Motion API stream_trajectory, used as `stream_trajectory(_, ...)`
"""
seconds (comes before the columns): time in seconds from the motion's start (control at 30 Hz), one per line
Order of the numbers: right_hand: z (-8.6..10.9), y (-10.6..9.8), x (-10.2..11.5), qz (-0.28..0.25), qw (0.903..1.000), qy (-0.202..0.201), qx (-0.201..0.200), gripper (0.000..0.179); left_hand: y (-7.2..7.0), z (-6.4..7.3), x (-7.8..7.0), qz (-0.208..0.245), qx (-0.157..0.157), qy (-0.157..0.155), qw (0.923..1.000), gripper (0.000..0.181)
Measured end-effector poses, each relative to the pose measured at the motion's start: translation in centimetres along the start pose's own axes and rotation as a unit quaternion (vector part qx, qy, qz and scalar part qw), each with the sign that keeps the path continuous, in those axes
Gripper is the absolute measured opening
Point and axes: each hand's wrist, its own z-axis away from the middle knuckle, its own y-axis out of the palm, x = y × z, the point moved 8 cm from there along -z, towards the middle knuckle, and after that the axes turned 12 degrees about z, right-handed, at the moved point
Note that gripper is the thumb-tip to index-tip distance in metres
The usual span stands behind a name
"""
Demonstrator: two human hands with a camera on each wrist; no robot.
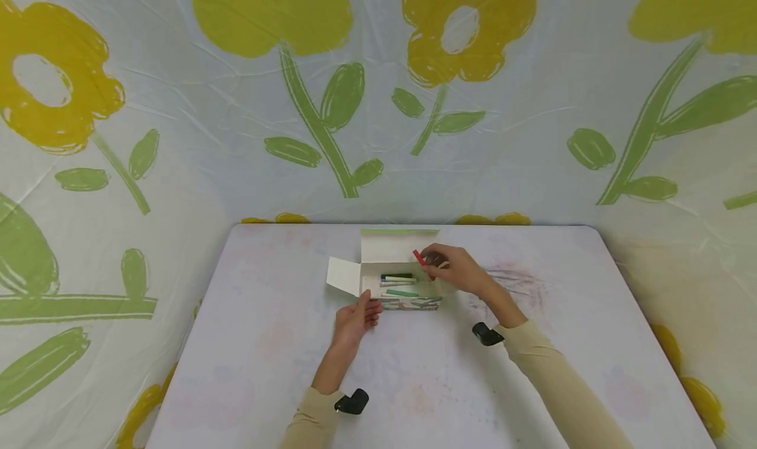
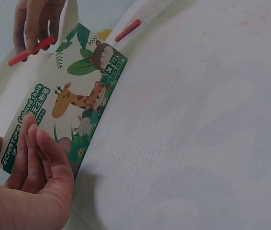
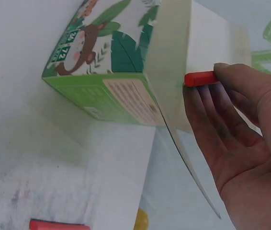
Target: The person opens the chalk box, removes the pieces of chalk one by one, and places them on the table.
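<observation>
An open cardboard box of colored chalk, printed with cartoon animals, sits toward the back of the table with its flaps folded out. My left hand grips its front wall near the left corner, thumb over the rim and fingers against the outside. Over the box's right end, my right hand pinches a red chalk stick between thumb and fingers. Several chalk sticks lie inside, among them a green one. Another red chalk stick rests on the table beyond the box's right end.
The white tabletop carries faint coloured smudges, with darker streaks right of the box. A cloth printed with yellow flowers hangs behind and at both sides. The box's left flap sticks out sideways.
</observation>
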Motion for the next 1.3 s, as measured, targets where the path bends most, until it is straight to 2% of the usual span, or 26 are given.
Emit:
stream_trajectory(0.33, 1.2, -3.3, -1.5, -0.023, 0.9981, 0.023, -0.052, 0.028, 0.1, 0.1, -0.1, -0.005, 0.000, -0.003, 1.0000, 0.053)
stream_trajectory(0.63, 3.5, -6.0, -3.7, -0.037, 0.9929, 0.088, -0.071, 0.037, 0.0, -0.1, 0.0, -0.011, -0.001, -0.009, 0.9999, 0.052)
stream_trajectory(0.8, 5.1, -7.0, -5.7, -0.067, 0.9868, 0.123, -0.082, 0.041, 0.0, 0.0, -0.1, -0.013, -0.004, -0.014, 0.9998, 0.050)
stream_trajectory(0.93, 6.5, -7.4, -7.3, -0.077, 0.9822, 0.145, -0.091, 0.044, 0.0, 0.0, -0.1, -0.018, -0.006, -0.013, 0.9997, 0.050)
stream_trajectory(1.07, 7.8, -7.3, -8.8, -0.060, 0.9798, 0.166, -0.094, 0.046, 0.0, 0.0, -0.2, -0.022, -0.006, -0.011, 0.9997, 0.050)
stream_trajectory(1.3, 9.7, -6.0, -11.4, -0.029, 0.9746, 0.202, -0.092, 0.050, 0.0, -0.1, 0.0, -0.013, -0.008, -0.012, 0.9998, 0.048)
